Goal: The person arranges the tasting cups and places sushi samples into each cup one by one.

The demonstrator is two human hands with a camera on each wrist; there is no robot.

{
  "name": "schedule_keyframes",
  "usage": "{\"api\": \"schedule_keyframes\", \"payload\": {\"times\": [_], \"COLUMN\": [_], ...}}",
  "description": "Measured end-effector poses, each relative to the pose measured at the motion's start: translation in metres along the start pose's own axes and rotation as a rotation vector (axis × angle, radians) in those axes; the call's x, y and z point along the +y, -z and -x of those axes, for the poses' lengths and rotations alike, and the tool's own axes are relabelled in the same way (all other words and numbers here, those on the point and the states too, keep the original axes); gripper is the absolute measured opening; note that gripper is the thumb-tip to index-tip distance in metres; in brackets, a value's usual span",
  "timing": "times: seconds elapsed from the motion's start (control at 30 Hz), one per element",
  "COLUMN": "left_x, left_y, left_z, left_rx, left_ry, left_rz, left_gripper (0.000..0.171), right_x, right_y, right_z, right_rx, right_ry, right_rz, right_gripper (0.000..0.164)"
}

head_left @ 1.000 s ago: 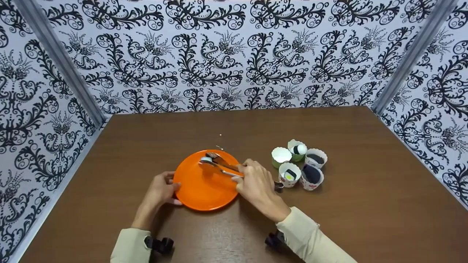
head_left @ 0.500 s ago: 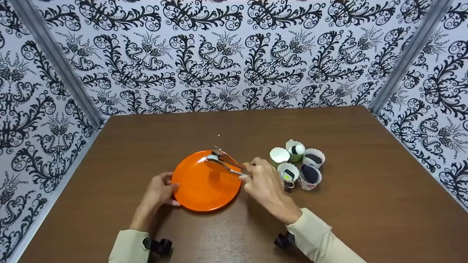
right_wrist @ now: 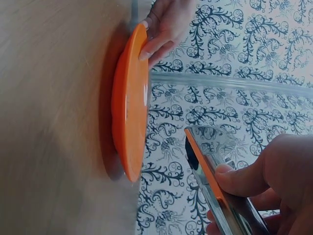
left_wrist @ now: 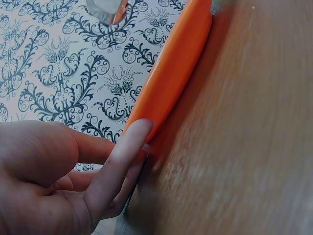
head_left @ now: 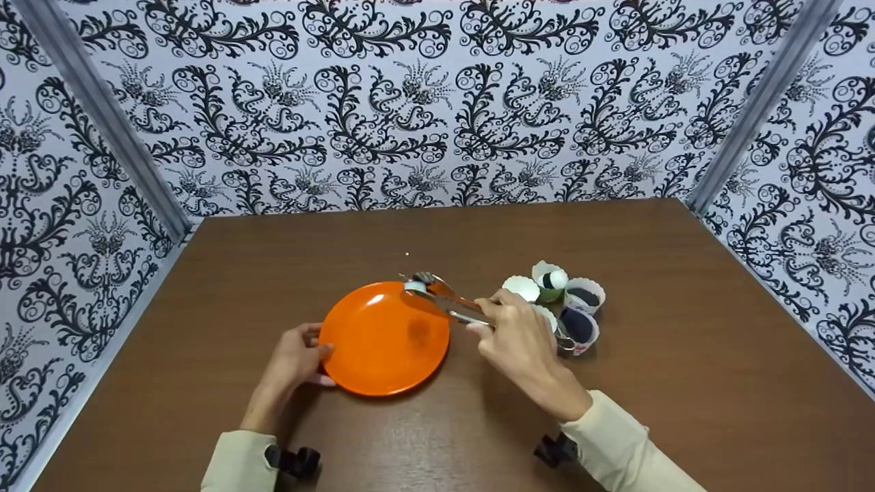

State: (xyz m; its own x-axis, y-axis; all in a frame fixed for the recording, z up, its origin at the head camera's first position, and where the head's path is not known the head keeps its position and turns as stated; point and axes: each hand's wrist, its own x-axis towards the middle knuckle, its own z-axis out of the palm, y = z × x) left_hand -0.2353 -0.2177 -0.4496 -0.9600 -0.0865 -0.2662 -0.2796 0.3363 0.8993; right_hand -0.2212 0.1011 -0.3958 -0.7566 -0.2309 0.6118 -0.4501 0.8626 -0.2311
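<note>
An orange plate (head_left: 383, 348) is held at its left rim by my left hand (head_left: 295, 359). In the left wrist view, fingers (left_wrist: 122, 156) of that hand meet the plate's edge. My right hand (head_left: 523, 342) grips metal tongs (head_left: 465, 311), whose heads are above the plate's far right rim. Between the heads shows a small pale piece (head_left: 415, 286); its kind is mostly hidden. In the right wrist view, a dark part (right_wrist: 191, 152) shows between the heads, and the thumb presses along the tongs (right_wrist: 230, 196).
Several scalloped paper cups (head_left: 585, 290) stand clustered right of the plate, partly behind my right hand. One holds a white piece with a black band (head_left: 554, 279); others hold dark pieces (head_left: 576, 325). A tiny white speck (head_left: 407, 253) lies beyond the plate on the brown table (head_left: 273, 273).
My right hand has moved right, carrying the tongs and the pale piece from over the plate toward its far right rim and the cups. The left hand stays at the plate.
</note>
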Motion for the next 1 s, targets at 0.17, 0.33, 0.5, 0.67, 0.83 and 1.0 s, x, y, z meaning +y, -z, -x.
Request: {"api": "schedule_keyframes", "payload": {"times": [0.17, 0.33, 0.5, 0.67, 0.83, 1.0], "left_x": [0.001, 0.001, 0.000, 0.000, -0.001, -0.003], "left_y": [0.000, 0.002, 0.002, 0.002, 0.001, 0.001], "left_z": [0.001, 0.001, 0.000, 0.000, -0.001, -0.002], "left_rx": [-0.005, -0.003, -0.008, -0.006, 0.000, 0.003], "left_ry": [0.011, 0.014, 0.012, 0.016, 0.017, 0.007], "left_rz": [-0.009, -0.017, -0.017, -0.022, -0.011, 0.025], "left_gripper": [0.049, 0.049, 0.049, 0.049, 0.049, 0.048], "right_x": [0.007, 0.016, 0.024, 0.034, 0.044, 0.056], "right_y": [0.008, 0.014, 0.020, 0.025, 0.032, 0.038], "right_z": [0.003, 0.006, 0.009, 0.012, 0.014, 0.016], "right_rx": [-0.018, -0.015, 0.006, 0.011, 0.000, -0.015], "right_ry": [-0.031, -0.037, -0.036, -0.062, -0.117, -0.181], "right_rz": [0.009, 0.017, 0.024, 0.022, 0.008, 0.004], "right_gripper": [0.022, 0.024, 0.024, 0.018, 0.018, 0.028]}}
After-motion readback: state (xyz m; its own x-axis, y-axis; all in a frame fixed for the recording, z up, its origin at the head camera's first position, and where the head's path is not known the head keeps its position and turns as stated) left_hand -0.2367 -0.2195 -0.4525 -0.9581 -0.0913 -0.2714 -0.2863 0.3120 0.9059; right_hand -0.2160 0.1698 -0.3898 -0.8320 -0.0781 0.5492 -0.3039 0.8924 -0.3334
